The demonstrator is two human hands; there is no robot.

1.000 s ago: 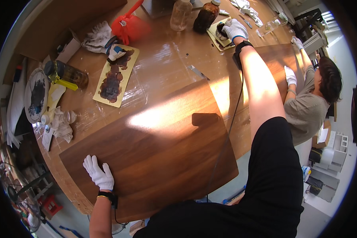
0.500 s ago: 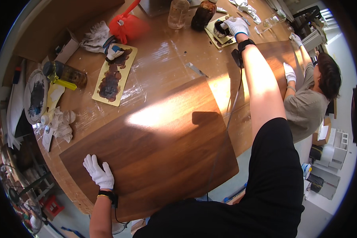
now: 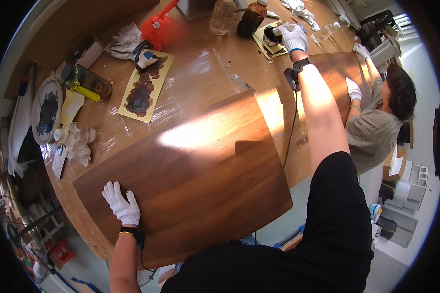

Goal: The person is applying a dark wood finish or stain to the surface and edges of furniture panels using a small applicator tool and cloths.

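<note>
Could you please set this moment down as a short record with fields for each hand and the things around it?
left hand: white glove, flat on the dark stained wooden panel
right hand: white glove, reaching far across to a small dark tin on a stained yellow sheet
workbench: wooden, glossy
near the tin: brown bottle, clear bottle
left side: second stained sheet, rags, red bag
co-worker: gloved hands on another panel
</note>
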